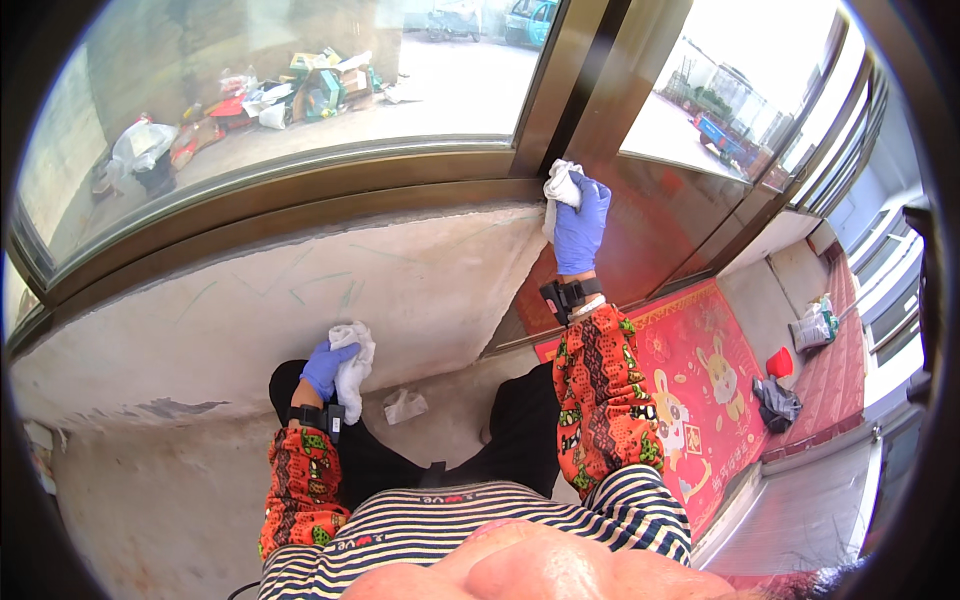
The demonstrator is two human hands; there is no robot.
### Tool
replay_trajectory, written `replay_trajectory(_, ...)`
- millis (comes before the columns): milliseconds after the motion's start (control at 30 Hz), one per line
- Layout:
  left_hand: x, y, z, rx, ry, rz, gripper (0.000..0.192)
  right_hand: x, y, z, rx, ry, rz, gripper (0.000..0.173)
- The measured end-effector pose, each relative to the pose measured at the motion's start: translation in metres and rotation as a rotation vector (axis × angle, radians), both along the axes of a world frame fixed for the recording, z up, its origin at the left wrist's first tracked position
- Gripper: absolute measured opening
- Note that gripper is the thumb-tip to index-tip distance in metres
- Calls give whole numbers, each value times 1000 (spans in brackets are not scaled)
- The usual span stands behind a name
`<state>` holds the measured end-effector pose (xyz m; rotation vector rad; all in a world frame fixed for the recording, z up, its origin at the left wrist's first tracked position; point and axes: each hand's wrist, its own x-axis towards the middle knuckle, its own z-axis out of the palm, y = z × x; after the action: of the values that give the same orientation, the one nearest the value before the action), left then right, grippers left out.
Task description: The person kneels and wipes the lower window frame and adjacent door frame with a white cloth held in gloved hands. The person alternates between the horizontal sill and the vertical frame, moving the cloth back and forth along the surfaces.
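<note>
My right hand, in a blue disposable glove, grips a bunched white cloth. It presses close to the brown metal window frame, at the corner where the frame meets the upright post. Lower down on the left, my gloved left hand holds a second white cloth near my knee, apart from the glass. The large window pane rises beyond the frame. Below the frame runs a pale plastered wall with faint green scribbles. My fingertips are partly hidden by the cloths.
A crumpled clear plastic piece lies on the concrete floor. At right are a red doormat with rabbit pictures, a red bucket, a dark bag and a white sack. Outside, a litter pile shows through the glass.
</note>
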<state>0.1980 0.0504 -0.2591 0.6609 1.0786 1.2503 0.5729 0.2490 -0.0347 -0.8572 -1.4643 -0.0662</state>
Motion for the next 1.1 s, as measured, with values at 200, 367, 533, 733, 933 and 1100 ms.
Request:
replay_trajectory(200,0,2,-5,-19,0,-1,40,-7,8,57,130,-24,26,33)
replay_trajectory(367,-1,1,-9,-30,70,-10,39,-23,19,143,332,-57,-19,29)
replay_trajectory(533,-1,0,-2,-50,103,0,43,-26,21,144,363,-144,-177,28)
replay_trajectory(733,3,-1,9,-54,93,23,45,-15,13,58,249,-282,-242,31)
replay_trajectory(933,1,-1,3,-37,72,23,44,-7,2,14,64,-307,-161,34)
replay_trajectory(1100,-2,1,-7,-30,90,9,43,-14,12,75,217,-229,-105,35)
